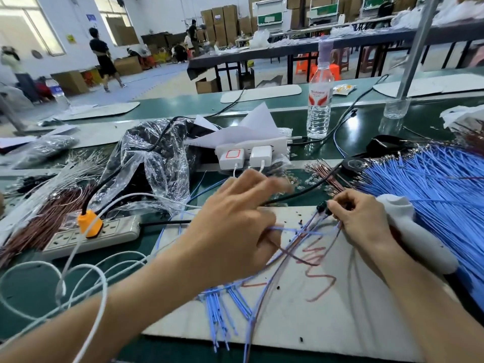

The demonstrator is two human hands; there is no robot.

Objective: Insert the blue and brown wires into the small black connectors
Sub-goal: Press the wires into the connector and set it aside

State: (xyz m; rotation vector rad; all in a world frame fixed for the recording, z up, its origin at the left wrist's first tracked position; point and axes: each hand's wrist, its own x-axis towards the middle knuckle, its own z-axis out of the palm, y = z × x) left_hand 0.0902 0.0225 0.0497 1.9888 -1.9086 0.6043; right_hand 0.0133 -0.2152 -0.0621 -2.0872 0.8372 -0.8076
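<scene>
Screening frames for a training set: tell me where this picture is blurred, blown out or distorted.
Head view: the left hand, gripping blue wires, smears at its fingertips; the right hand and the black connectors it pinches are sharper; the window blows out white; wide-angle distortion tilts the pole.

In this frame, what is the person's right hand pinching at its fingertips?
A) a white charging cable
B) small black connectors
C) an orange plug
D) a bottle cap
B: the right hand pinches small black plastic connectors, with thin blue and brown wires running to the left hand.
</scene>
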